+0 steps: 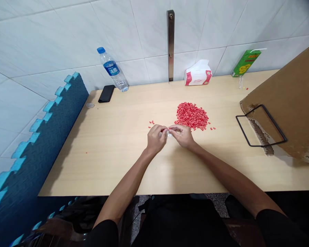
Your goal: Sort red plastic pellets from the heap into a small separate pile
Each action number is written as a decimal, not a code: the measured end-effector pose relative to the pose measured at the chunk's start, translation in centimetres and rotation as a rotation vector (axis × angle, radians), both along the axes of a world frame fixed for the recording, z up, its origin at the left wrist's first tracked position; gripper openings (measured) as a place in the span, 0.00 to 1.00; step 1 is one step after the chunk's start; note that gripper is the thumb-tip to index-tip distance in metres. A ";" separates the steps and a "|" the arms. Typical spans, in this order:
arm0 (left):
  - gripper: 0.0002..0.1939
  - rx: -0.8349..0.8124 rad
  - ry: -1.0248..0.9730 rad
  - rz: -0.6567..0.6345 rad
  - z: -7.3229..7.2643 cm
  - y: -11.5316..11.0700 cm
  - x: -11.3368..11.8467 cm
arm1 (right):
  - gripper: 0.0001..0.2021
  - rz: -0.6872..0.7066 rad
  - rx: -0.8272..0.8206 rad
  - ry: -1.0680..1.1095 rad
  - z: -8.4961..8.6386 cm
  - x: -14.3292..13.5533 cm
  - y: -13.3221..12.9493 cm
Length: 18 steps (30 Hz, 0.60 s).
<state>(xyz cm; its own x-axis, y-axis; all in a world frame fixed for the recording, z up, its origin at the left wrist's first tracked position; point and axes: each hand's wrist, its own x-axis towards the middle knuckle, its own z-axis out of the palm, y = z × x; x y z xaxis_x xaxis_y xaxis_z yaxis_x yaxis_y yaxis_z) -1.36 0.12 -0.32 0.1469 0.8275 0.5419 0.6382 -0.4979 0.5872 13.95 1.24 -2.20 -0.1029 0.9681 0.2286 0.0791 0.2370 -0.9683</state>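
Observation:
My left hand (156,139) and my right hand (182,136) meet tip to tip above the middle of the table. Each has thumb and forefinger pinched together, and whatever lies between them is too small to name. A small clear or whitish piece (169,134) shows just below the fingertips; I cannot tell whether it is held or lies on the table. Beyond my right hand is a heap of small red tube-like pieces (192,116). A few loose red pieces (151,122) lie just beyond my left hand.
Along the wall stand a water bottle (113,70), a tissue pack (198,73) and a green drink carton (245,63). A black phone (106,93) lies at the back left. Blue foam matting (54,127) borders the left side. At right are a cardboard box (285,103) and a black wire frame (274,125).

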 end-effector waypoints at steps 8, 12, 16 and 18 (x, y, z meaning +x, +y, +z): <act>0.08 -0.005 0.011 -0.002 0.1 0.0 0.0 | 0.10 0.012 -0.035 0.051 -0.3 -0.1 0.1; 0.09 -0.024 -0.007 -0.013 -0.1 0.1 -0.2 | 0.10 0.005 -0.029 0.077 -0.4 0.0 0.2; 0.09 -0.083 -0.084 -0.049 -0.5 0.4 -0.6 | 0.09 0.024 -0.007 0.078 -0.2 0.2 0.3; 0.09 -0.099 -0.122 -0.058 -0.6 0.4 -0.7 | 0.09 0.027 -0.010 0.077 -0.2 0.3 0.3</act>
<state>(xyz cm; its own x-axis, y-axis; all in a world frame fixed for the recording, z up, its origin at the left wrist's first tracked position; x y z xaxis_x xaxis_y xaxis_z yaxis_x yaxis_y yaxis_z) -2.02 0.57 -0.94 0.1338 0.8697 0.4752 0.5312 -0.4677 0.7065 14.22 1.55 -2.39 -0.1116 0.9675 0.2269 -0.0025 0.2281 -0.9736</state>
